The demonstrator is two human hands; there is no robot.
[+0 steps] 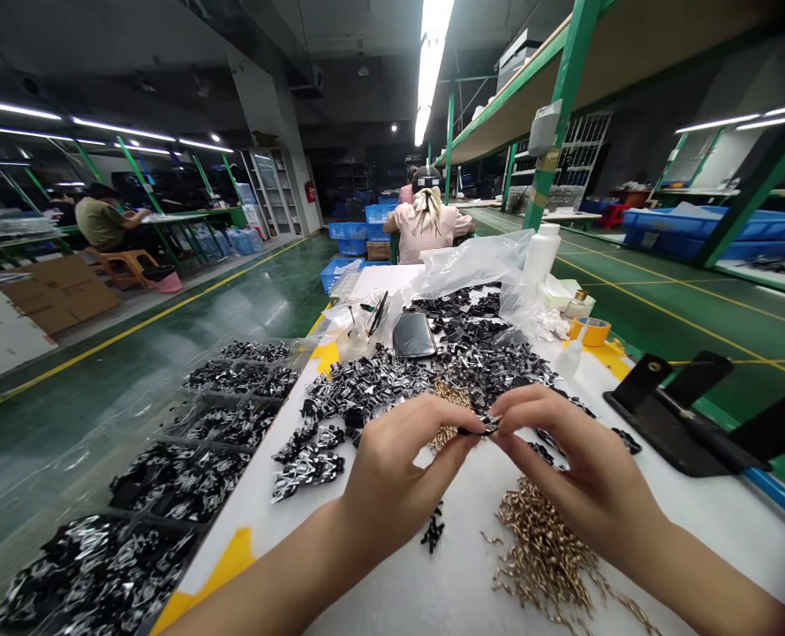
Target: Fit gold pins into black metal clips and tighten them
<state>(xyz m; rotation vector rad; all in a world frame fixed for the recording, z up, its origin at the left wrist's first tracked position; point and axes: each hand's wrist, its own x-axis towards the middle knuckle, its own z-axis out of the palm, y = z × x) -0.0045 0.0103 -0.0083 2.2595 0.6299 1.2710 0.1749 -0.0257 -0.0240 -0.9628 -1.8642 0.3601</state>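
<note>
Both hands meet over the white table (392,565), fingertips nearly touching. Between thumb and fingers, my left hand (411,468) pinches a small black part (475,431). My right hand (564,459) grips the other end of this part, where something shiny shows; its details are too small to tell. Under and beside my right hand lies a pile of small brass-coloured pieces (544,556). More brass pieces (455,397) lie behind the fingertips. Heaps of black and silver parts (372,380) spread across the table behind my hands. A few black pieces (434,530) rest between my forearms.
Left of the table, a divided tray (193,521) holds black and silver parts. A black fixture (670,424) stands at right, near orange tape (589,330) and a white bottle (541,256). A dark rectangular object (414,335) lies behind the heaps. A person (425,230) sits ahead.
</note>
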